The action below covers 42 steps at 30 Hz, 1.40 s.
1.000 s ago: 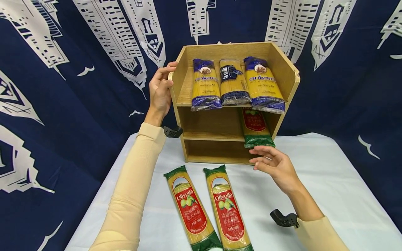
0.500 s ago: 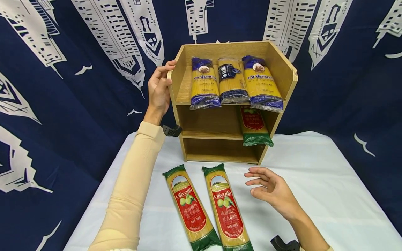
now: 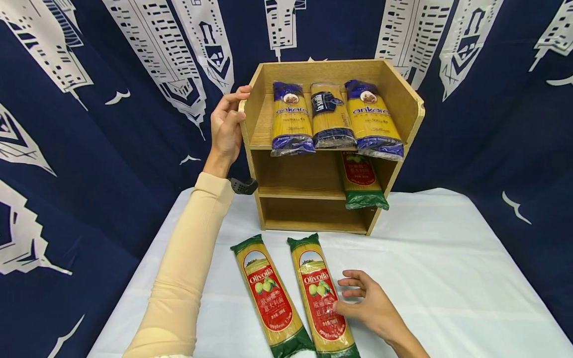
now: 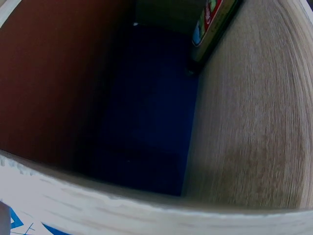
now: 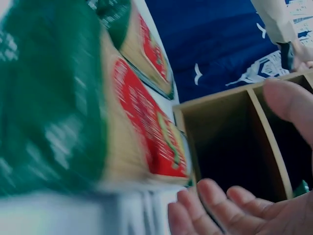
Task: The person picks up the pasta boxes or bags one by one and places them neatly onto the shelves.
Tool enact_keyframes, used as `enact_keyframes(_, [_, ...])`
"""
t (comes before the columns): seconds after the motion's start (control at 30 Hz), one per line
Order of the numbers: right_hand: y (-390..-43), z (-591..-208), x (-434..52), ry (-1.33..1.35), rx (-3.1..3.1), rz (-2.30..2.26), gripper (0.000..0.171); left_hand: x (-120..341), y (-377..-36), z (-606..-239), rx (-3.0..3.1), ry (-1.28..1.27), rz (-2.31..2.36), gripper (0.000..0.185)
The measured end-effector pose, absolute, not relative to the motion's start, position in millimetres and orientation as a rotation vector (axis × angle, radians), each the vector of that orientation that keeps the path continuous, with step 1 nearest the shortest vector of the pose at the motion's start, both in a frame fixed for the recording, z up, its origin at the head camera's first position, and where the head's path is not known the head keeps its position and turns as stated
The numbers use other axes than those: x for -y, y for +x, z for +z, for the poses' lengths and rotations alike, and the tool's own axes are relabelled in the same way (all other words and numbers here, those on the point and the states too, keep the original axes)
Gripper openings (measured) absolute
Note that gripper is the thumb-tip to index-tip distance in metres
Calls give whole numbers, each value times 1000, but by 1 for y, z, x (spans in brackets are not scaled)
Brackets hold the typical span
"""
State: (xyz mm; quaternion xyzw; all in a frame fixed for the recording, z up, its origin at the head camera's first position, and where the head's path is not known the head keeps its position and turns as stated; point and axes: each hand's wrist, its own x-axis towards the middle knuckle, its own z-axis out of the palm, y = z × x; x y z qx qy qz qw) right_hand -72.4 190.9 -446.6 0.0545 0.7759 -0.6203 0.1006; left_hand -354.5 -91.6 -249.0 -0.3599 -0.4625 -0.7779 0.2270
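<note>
Lower centre of frame: right hand (image 3: 373,308), fingers loosely spread, fingertips touching the right-hand Olivoila spaghetti pack (image 3: 323,298), holding nothing. A second Olivoila pack (image 3: 270,297) lies just beside it on the white-covered bench (image 3: 447,278). Centre: wooden shelf unit (image 3: 409,107), one green-ended pack (image 3: 361,181) on its middle shelf, three blue-ended packs (image 3: 332,117) on top. Left hand (image 3: 227,127) grips the unit's upper left edge.

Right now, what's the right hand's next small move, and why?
Probably curl the right hand around the nearer Olivoila pack: its open fingers sit at the pack's edge without gripping. The left hand braces the wooden shelf, whose middle tier has room beside one green pack.
</note>
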Motion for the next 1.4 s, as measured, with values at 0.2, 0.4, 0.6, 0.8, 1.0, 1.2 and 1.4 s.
enact_keyframes(0.2, [-64,-463,-178,265,-2448,-1562,86,91,-355,-249,1270,-990,-2151,32])
enact_keyframes(0.4, [-59,-468,-162,315,-2616,-1341,96,91,-355,-249,1255,-994,-2166,32])
enact_keyframes(0.6, [-58,-471,-148,323,-2727,-1146,112,90,-356,-248,1237,-1005,-2172,32])
enact_keyframes(0.8, [-58,-472,-141,351,-2791,-982,112,89,-354,-248,1235,-1001,-2182,31])
enact_keyframes(1.0, [-56,-473,-139,325,-2856,-894,105,91,-355,-248,1241,-996,-2172,31])
enact_keyframes(1.2, [-54,-472,-142,330,-2851,-917,75,92,-354,-248,1265,-986,-2153,31])
enact_keyframes(1.4, [-54,-475,-149,316,-2790,-1032,57,92,-354,-249,1281,-982,-2147,31])
